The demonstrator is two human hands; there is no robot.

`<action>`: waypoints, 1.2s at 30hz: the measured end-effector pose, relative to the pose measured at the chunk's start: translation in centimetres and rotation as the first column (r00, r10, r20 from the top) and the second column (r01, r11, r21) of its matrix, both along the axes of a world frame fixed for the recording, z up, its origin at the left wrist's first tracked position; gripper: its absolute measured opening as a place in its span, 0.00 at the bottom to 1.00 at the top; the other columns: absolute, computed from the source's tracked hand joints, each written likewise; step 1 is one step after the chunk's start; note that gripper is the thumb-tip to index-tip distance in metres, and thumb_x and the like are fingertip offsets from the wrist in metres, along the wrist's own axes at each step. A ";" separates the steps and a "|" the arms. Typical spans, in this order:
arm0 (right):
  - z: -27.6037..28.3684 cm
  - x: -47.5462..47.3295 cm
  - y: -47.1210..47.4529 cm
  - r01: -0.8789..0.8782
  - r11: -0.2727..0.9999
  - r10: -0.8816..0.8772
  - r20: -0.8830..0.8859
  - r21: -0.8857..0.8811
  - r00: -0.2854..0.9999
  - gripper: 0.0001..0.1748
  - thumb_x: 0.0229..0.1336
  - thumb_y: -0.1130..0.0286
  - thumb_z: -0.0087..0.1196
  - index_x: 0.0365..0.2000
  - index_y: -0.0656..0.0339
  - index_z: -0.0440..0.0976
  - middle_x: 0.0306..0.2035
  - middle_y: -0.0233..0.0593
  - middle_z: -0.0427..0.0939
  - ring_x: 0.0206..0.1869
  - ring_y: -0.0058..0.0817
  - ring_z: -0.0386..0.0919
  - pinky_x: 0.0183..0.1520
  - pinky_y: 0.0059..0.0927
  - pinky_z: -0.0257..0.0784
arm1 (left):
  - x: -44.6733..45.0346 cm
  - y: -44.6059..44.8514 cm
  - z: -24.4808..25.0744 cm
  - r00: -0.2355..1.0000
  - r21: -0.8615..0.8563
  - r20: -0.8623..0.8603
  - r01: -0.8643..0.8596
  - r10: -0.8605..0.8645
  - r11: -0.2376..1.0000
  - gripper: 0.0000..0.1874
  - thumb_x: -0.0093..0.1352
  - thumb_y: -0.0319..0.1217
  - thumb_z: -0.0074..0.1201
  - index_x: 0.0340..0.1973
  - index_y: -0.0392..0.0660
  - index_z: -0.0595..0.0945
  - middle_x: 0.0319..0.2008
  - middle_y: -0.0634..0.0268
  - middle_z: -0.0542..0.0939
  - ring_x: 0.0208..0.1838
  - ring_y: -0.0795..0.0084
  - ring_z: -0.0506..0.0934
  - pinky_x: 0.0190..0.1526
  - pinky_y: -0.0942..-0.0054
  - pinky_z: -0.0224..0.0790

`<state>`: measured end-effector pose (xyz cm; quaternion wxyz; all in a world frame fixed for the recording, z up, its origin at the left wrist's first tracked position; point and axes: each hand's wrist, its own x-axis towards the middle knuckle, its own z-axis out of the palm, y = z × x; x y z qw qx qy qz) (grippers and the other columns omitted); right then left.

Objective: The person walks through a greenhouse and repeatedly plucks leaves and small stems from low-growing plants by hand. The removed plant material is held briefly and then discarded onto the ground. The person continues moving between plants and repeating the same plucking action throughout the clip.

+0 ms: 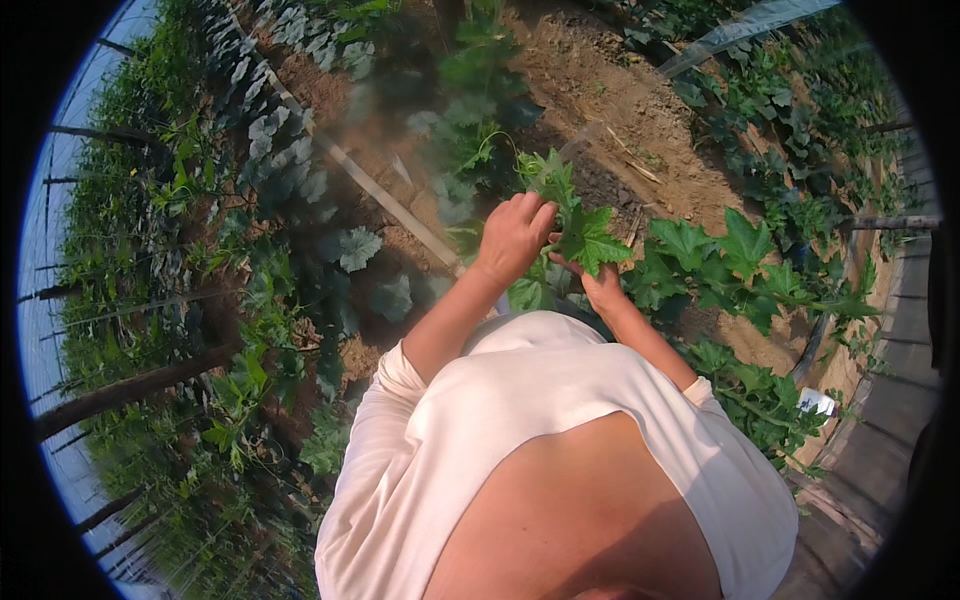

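Note:
In front of my chest, both hands are at the leafy top of a green vine [553, 174], which looks like a squash or cucumber plant. My left hand [517, 229] has its fingers curled around the upper shoot, and the exact pinch point is hidden behind the knuckles. Lower and to the right, my right hand [598, 283] holds the stem from beneath. A broad lobed leaf [594, 241] covers part of its fingers. One thin curly tendril [495, 136] arches up beyond my left hand.
A pale hose or strip [382, 206] runs diagonally along the soil at the left. Dense vine rows [262, 300] flank me, with leafy plants [739, 262] close by my right arm. Dark poles [142, 386] stick in from the left. A clear plastic strip [739, 37] crosses the upper right.

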<state>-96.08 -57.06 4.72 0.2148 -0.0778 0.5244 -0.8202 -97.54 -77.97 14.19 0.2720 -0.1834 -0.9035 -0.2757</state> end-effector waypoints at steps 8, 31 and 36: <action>-0.1 -0.9 -1.6 0.093 0.995 -0.095 0.107 0.022 0.990 0.22 0.76 0.62 0.48 0.62 0.62 0.72 0.57 0.44 0.81 0.59 0.36 0.80 0.62 0.44 0.79 | -0.9 0.2 0.0 0.964 0.281 0.250 -0.164 0.093 0.946 0.10 0.61 0.27 0.63 0.37 0.44 0.80 0.33 0.60 0.74 0.34 0.58 0.77 0.36 0.63 0.73; -1.9 -1.2 -2.2 0.218 0.971 -0.200 0.168 -0.099 0.965 0.21 0.75 0.72 0.45 0.64 0.65 0.68 0.56 0.43 0.81 0.55 0.30 0.80 0.59 0.34 0.75 | -4.7 -0.5 6.2 1.000 -0.574 -0.029 -0.015 -0.002 0.819 0.03 0.61 0.31 0.59 0.30 0.49 0.80 0.36 0.65 0.70 0.40 0.66 0.74 0.35 0.67 0.68; -3.9 -1.5 -1.4 0.168 0.986 -0.168 0.012 0.024 0.986 0.19 0.74 0.74 0.45 0.61 0.66 0.70 0.55 0.44 0.82 0.54 0.32 0.81 0.54 0.35 0.78 | -5.7 0.0 6.2 1.000 -0.662 0.000 0.021 -0.027 0.749 0.03 0.62 0.32 0.58 0.31 0.51 0.81 0.37 0.66 0.70 0.40 0.67 0.74 0.34 0.70 0.66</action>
